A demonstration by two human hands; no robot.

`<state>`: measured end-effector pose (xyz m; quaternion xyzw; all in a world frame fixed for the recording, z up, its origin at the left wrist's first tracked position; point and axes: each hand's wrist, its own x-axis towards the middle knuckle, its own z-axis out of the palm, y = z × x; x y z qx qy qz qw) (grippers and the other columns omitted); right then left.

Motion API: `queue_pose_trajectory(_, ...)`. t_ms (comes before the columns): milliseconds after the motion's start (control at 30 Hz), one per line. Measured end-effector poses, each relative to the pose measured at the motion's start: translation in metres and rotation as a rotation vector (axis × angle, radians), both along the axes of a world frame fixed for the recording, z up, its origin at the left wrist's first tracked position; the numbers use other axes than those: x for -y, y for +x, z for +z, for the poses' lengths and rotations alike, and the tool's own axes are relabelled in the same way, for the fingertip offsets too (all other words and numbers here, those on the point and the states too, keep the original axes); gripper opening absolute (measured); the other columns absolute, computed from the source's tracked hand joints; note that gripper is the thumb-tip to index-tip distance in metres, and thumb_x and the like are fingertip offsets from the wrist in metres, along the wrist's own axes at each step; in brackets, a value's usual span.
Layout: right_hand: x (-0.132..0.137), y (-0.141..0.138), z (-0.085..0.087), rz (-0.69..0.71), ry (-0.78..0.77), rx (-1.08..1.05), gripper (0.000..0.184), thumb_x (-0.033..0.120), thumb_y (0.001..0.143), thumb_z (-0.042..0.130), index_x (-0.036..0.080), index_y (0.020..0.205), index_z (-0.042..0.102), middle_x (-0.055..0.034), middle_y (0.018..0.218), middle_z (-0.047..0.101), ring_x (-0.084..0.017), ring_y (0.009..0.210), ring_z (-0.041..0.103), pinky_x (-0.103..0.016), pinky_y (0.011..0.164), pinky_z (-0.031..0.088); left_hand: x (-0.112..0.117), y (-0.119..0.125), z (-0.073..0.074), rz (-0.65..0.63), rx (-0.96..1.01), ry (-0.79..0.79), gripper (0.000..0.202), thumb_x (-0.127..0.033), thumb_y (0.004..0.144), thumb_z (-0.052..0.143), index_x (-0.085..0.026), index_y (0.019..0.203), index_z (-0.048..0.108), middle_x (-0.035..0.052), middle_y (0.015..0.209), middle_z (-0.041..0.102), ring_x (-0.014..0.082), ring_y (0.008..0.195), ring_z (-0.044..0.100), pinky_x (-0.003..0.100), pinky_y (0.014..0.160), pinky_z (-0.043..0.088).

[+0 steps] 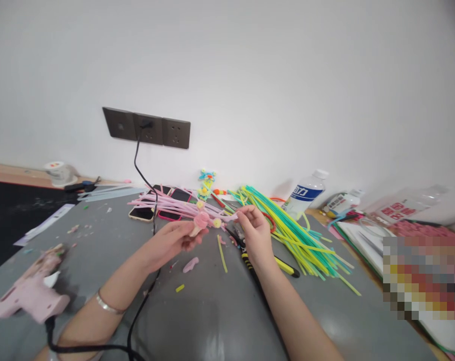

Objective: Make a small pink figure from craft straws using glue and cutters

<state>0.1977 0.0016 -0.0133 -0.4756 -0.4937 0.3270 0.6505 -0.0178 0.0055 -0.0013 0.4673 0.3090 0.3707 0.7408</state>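
Observation:
A small fuzzy pink pipe-cleaner figure (202, 220) with round yellow tips is pinched in my left hand (175, 243), above the middle of the grey table. To its right, the thumb and fingertips of my right hand (255, 233) close on a pale pink pipe cleaner (230, 217); whether it joins the figure I cannot tell. Behind my hands lies a bundle of pink pipe cleaners (163, 202), partly over several phones (142, 214). Right of my right hand spreads a pile of yellow and green pipe cleaners (298, 238). Pliers with yellow-black handles (285, 265) lie partly under my right wrist.
A pink glue gun (34, 296) lies at left, its black cord (137, 321) crossing the table below my left forearm. Against the wall stand a colourful pipe-cleaner figure (207, 184) and a bottle (306, 193). Scraps dot the grey tabletop (197, 321). Papers (363, 245) lie at right.

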Motion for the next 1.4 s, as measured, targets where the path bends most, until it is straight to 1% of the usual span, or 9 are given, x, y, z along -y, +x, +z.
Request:
queue_pose_trajectory(167,-0.004,0.016,0.0,-0.101,0.012,0.167,0.013,0.033,0.081,0.06,0.02,0.082,0.057,-0.0018,0.075,0.059,-0.017,0.07,0.056,-0.029,0.065,0.044,-0.002,0.002,-0.005,0.121,0.019,0.018,0.034,-0.048,0.079,0.071,-0.014,0.084,0.069,0.0057,0.08,0.068,0.0118,0.066,0.052,0.024,0.061,0.039)
queue_pose_trajectory(333,-0.01,0.045,-0.007,0.089,-0.198,0.515,0.014,0.029,0.073,0.062,0.017,0.079,0.067,-0.0023,0.066,0.064,-0.018,0.062,0.058,-0.031,0.061,0.045,-0.002,0.003,-0.006,0.145,-0.015,0.049,0.036,-0.049,0.083,0.067,-0.015,0.093,0.069,0.0096,0.091,0.074,0.0147,0.075,0.059,0.025,0.066,0.043)
queue_pose_trajectory(467,-0.01,0.056,-0.007,0.093,-0.197,0.629,0.017,0.032,0.076,0.062,0.018,0.076,0.071,-0.0054,0.074,0.071,-0.021,0.068,0.062,-0.034,0.065,0.047,0.001,0.007,-0.002,0.086,-0.055,0.059,0.043,-0.053,0.081,0.067,-0.015,0.102,0.069,0.0135,0.106,0.072,0.0212,0.092,0.062,0.028,0.072,0.045)
queue_pose_trajectory(533,-0.009,0.055,-0.003,0.053,-0.165,0.591,0.018,0.034,0.077,0.063,0.018,0.078,0.072,-0.0065,0.081,0.073,-0.023,0.074,0.065,-0.036,0.071,0.049,0.002,0.008,-0.003,0.068,-0.071,0.068,0.043,-0.053,0.081,0.067,-0.015,0.101,0.07,0.0134,0.108,0.071,0.0212,0.094,0.062,0.028,0.073,0.045)
queue_pose_trajectory(633,-0.007,0.048,0.003,0.068,-0.131,0.473,0.02,0.037,0.079,0.066,0.019,0.084,0.072,-0.007,0.085,0.074,-0.023,0.079,0.066,-0.036,0.075,0.05,0.002,0.009,-0.006,0.078,-0.086,0.078,0.041,-0.053,0.081,0.067,-0.015,0.098,0.07,0.0105,0.099,0.071,0.0173,0.083,0.06,0.026,0.068,0.044)
queue_pose_trajectory(733,-0.002,0.036,0.008,0.186,-0.12,0.352,0.024,0.039,0.076,0.071,0.019,0.089,0.068,-0.0049,0.079,0.071,-0.02,0.074,0.065,-0.032,0.068,0.05,0.001,0.01,-0.01,0.086,-0.102,0.08,0.041,-0.053,0.081,0.066,-0.015,0.097,0.07,0.0083,0.092,0.069,0.0146,0.074,0.057,0.025,0.065,0.043)
queue_pose_trajectory(867,0.004,0.019,0.01,0.372,-0.17,0.27,0.023,0.04,0.077,0.072,0.019,0.079,0.064,-0.0017,0.071,0.067,-0.016,0.062,0.061,-0.027,0.057,0.046,-0.001,0.01,-0.015,0.073,-0.151,0.119,0.04,-0.053,0.083,0.063,-0.015,0.095,0.07,0.0071,0.092,0.069,0.0143,0.075,0.056,0.024,0.065,0.042)
queue_pose_trajectory(1000,0.007,0.009,0.011,0.477,-0.193,0.23,0.02,0.039,0.08,0.07,0.019,0.081,0.065,0.0,0.068,0.065,-0.014,0.06,0.058,-0.027,0.058,0.047,-0.001,0.01,-0.017,0.072,-0.228,0.187,0.038,-0.052,0.086,0.06,-0.016,0.095,0.07,0.0049,0.088,0.069,0.0148,0.075,0.056,0.023,0.066,0.042)
queue_pose_trajectory(1400,0.007,-0.002,0.001,0.457,-0.092,0.136,0.028,0.038,0.077,0.076,0.021,0.089,0.056,0.0012,0.076,0.061,-0.012,0.064,0.057,-0.025,0.059,0.043,0.002,0.013,-0.01,0.014,-0.326,0.328,0.036,-0.048,0.087,0.057,-0.015,0.089,0.071,0.0039,0.083,0.069,0.0158,0.074,0.056,0.024,0.065,0.041)
